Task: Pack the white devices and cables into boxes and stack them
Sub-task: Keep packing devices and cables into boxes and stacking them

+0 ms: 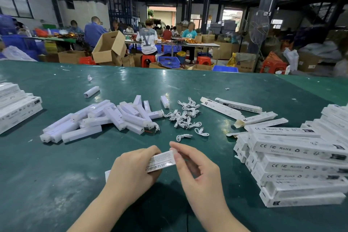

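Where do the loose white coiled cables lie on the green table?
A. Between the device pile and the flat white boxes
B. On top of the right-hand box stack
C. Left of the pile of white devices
A: the loose white coiled cables lie between the pile of white devices and the flat white boxes.

- Stacked white boxes (299,149) at 4 o'clock carry "CE FC RoHS" on their long sides, with a smaller line beneath, seemingly "Made in China", too blurred to confirm.
- The box (161,161) at 6 o'clock shows upside-down "SENSOR"; its fine print is illegible.
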